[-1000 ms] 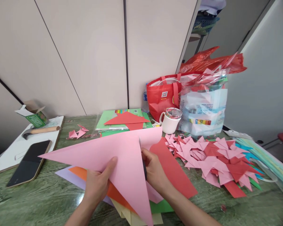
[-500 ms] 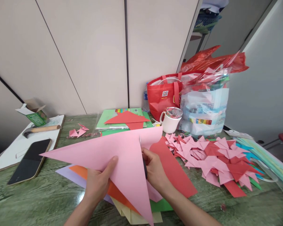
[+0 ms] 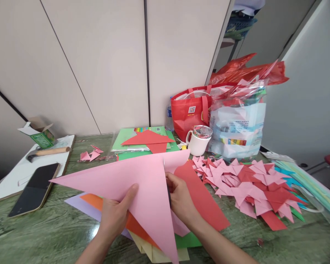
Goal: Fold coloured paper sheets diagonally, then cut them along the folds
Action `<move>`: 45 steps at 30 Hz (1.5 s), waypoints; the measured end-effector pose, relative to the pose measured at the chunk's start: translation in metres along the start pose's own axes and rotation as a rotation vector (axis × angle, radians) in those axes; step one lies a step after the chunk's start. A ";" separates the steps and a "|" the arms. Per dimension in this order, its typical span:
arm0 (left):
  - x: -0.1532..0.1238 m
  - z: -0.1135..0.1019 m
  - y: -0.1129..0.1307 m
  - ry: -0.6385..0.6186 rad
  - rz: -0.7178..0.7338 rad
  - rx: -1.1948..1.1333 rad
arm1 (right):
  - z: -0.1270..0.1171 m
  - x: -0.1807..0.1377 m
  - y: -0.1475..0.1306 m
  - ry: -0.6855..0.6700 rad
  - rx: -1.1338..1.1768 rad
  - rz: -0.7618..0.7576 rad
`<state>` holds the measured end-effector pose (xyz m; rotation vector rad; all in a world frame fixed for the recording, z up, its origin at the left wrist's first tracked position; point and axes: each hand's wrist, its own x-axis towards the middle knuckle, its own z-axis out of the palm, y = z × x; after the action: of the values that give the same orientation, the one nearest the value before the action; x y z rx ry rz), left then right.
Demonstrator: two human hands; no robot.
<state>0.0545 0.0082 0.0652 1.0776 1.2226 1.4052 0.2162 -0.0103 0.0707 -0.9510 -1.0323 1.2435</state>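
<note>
A folded sheet of pink paper (image 3: 143, 172) is held up over the table. My left hand (image 3: 117, 214) is closed on its lower left edge, thumb lying on top. My right hand (image 3: 181, 200) grips scissors (image 3: 169, 192), whose dark handle is mostly hidden behind the paper and my fingers. A sliver of blade shows at the right part of the sheet, along a slit near its top edge. Beneath are loose coloured sheets: a red sheet (image 3: 203, 201), an orange sheet (image 3: 141, 229), a lilac sheet (image 3: 82, 205), a green sheet (image 3: 188, 240) and a cream sheet (image 3: 147, 249).
Folded pink and red paper pieces (image 3: 244, 183) are heaped at right. Behind stand a white mug (image 3: 198, 143), a red bag (image 3: 188, 119) and a plastic bag (image 3: 236, 128). A phone (image 3: 34, 189), a hammer (image 3: 53, 150) and a small box (image 3: 41, 135) lie at left.
The pink paper's left tip has shifted slightly to the right. Both hands keep nearly the same place and grip.
</note>
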 end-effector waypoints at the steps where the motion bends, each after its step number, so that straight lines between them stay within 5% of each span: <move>1: 0.000 0.000 0.000 0.000 0.001 -0.001 | 0.000 0.000 0.000 0.001 -0.003 0.000; 45: -0.009 0.003 0.008 -0.045 -0.002 0.015 | -0.003 0.001 0.001 0.088 -0.156 -0.096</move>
<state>0.0582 -0.0005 0.0734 1.1117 1.2035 1.3654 0.2185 -0.0096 0.0695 -1.0541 -1.1047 1.0444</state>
